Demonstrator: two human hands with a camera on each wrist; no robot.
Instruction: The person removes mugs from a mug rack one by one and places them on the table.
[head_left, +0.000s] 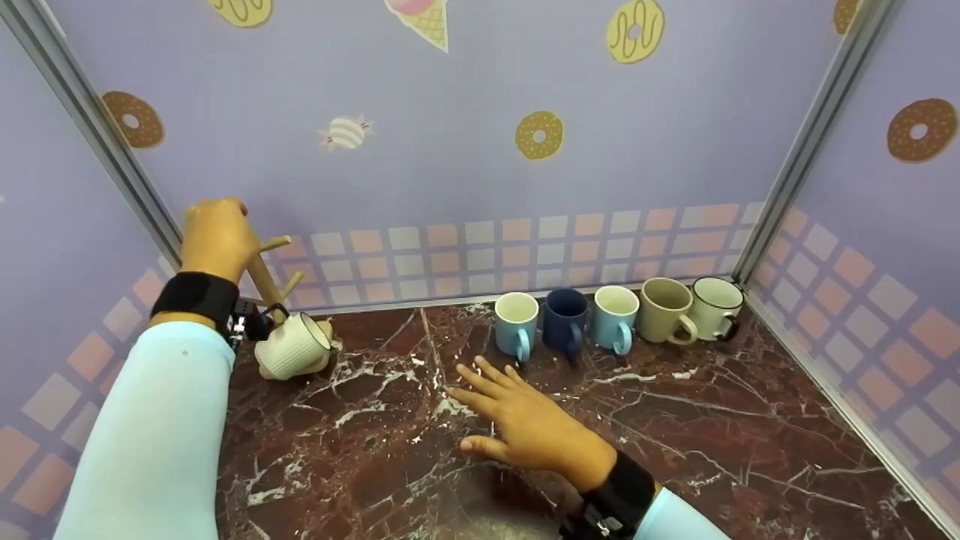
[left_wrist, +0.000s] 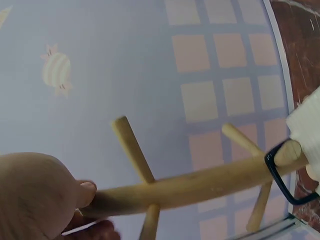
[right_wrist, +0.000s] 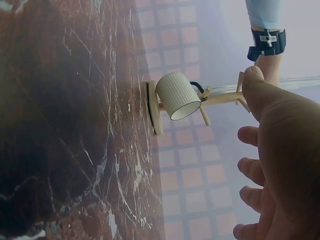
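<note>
My left hand grips the top end of a wooden mug tree, fingers curled round its post in the left wrist view. A white ribbed mug with a dark rim and handle hangs from a lower peg, tilted with its mouth to the side, close over the round wooden base. The upper pegs carry nothing. My right hand is spread over the middle of the counter, fingers apart, holding nothing. Ahead of its fingertips stands a light blue mug.
Along the back wall to the right, a row continues with a navy mug, another light blue mug, a beige mug and a white mug with a dark handle. The dark red marbled counter meets walls on three sides.
</note>
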